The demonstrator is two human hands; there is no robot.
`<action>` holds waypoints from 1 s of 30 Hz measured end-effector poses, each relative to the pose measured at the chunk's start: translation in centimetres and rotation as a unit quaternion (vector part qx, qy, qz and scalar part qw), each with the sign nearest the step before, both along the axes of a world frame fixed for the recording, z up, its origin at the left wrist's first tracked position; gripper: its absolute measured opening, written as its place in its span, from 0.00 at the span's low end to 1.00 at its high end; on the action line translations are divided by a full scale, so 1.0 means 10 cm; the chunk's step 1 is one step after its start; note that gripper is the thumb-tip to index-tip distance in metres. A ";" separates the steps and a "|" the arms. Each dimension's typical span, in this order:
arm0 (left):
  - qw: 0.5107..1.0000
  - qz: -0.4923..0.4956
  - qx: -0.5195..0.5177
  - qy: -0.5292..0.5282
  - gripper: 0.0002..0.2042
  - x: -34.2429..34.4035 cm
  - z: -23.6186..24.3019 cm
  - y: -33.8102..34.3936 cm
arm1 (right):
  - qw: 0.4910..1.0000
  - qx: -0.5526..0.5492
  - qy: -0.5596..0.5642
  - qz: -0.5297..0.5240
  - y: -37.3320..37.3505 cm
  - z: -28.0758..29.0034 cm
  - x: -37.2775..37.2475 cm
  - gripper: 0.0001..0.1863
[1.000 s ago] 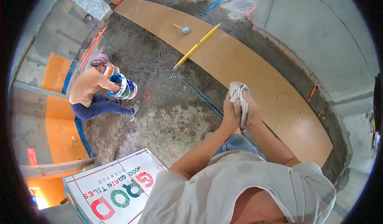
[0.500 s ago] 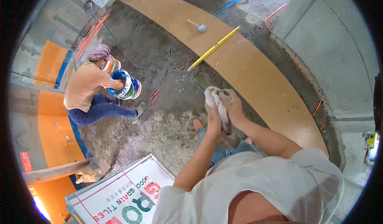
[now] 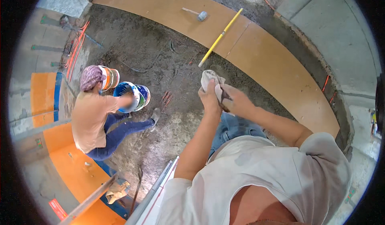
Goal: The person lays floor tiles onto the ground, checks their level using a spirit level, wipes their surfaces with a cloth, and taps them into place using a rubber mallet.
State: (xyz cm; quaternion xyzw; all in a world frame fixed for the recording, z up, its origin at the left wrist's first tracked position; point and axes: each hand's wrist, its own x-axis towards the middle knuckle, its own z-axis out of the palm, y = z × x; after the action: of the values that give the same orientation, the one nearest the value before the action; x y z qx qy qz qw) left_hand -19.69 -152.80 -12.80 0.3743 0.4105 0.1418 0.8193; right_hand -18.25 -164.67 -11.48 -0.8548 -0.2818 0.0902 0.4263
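A crumpled off-white cloth (image 3: 211,77) is bunched between my two hands, in front of my body and above the rough floor. From the left, my left hand (image 3: 210,100) has its fingers wrapped round the cloth. My right hand (image 3: 237,101) presses in from the other side, its fingers bent against the cloth. Both hands meet at it, so part of the cloth is hidden. Beyond them, a yellow spirit level (image 3: 220,37) lies across the edge of a long tan tile strip (image 3: 276,72). A mallet (image 3: 201,16) with a grey head rests on the same strip.
To my left a seated person (image 3: 94,120) reaches into a blue bucket (image 3: 138,101); an orange and white bucket (image 3: 112,78) stands behind it. Wet grey mortar (image 3: 156,36) borders the strip. A tile stack (image 3: 160,193) is close at lower left. Orange conduits (image 3: 76,50) run by the wall.
My view has shifted, so the tile stack now shows less. The cloth has changed shape, more bunched at the top, and my hands have shifted their hold. The other person's arm remains at the bucket.
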 end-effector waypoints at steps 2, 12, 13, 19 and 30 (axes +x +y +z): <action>0.999 -0.026 -0.001 0.031 0.20 0.29 -0.10 0.27 | 0.981 0.014 0.187 -0.048 -0.03 -0.11 0.30 0.20; 0.961 -0.227 0.154 0.047 0.23 1.54 -0.53 1.38 | 0.864 0.216 0.371 -0.264 1.67 -0.91 1.89 0.23; 0.957 -0.233 0.176 -0.010 0.23 1.67 -0.54 1.44 | 0.790 0.305 0.459 -0.268 1.77 -0.82 1.95 0.23; 0.941 -0.294 0.168 -0.004 0.27 2.27 -0.68 1.92 | 0.547 0.407 0.676 -0.281 2.15 -0.58 2.63 0.19; 0.865 -0.425 0.207 0.167 0.19 3.55 -2.59 3.00 | 0.605 0.209 0.659 -0.395 2.84 -2.00 3.25 0.17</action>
State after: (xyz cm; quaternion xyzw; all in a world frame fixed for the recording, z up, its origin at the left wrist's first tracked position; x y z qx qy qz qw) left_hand 15.80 -122.79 -38.68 0.6913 0.3038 -0.2033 0.6232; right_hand 14.22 -136.22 -31.53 -0.4799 0.4293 0.3900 0.6582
